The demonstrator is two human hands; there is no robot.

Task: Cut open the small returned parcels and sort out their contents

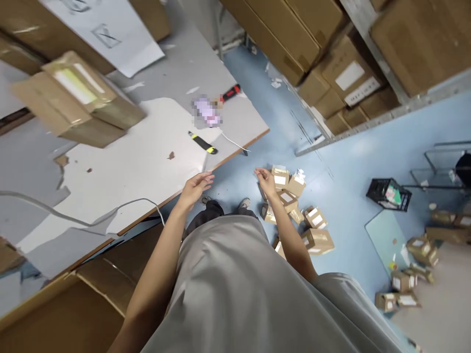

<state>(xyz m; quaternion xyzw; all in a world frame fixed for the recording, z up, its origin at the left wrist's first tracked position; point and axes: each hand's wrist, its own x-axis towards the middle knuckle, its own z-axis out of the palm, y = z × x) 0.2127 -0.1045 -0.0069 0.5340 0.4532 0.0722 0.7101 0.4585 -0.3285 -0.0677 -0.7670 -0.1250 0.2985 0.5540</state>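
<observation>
Storeroom, blue floor [349, 162], cartons [290, 34] stacked around. Our left hand [195, 187] hovers at the worktop [147, 162] edge, grip released. Right hand [265, 180] likewise empty, fingers slack, above the small taped boxes [290, 198] heaped on the floor. We judge them light and stiff with crushable corners; hold across flat sides.

Nothing is legible. White labels [349, 75] on the cartons [333, 59] right of the table [147, 147] and on the small boxes [318, 240] beside it are too blurred to read.

Two box cutters [202, 142] [230, 92], one crate [389, 194], one carton [79, 100].
</observation>
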